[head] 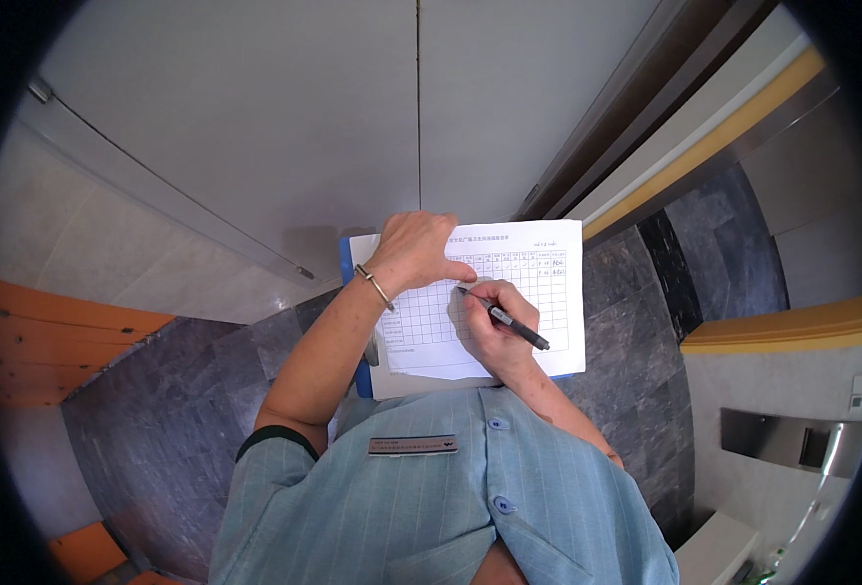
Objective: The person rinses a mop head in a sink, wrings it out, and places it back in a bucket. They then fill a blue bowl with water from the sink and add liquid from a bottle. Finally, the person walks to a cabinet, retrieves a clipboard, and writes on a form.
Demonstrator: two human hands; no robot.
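Note:
A blue clipboard (345,257) carries sheets of white paper (438,365) with a printed table, some boxes ticked and some handwriting at the right. My left hand (418,252) lies over the upper left of the sheet, thumb stretched to the right across the table's rows; whether its hidden fingers grip the top edge I cannot tell. In my right hand (504,322) is a black pen (508,319), its tip at the middle of the table, just below the left thumb. The clipboard's metal clip (372,349) shows at its left side.
Large grey panels (292,110) with a dark seam stand directly beyond the clipboard. Dark grey floor tiles (614,336) run on both sides. An orange panel (65,336) is at the left. To the right are a yellow-edged wall (775,329) and a metal wall fixture (767,439).

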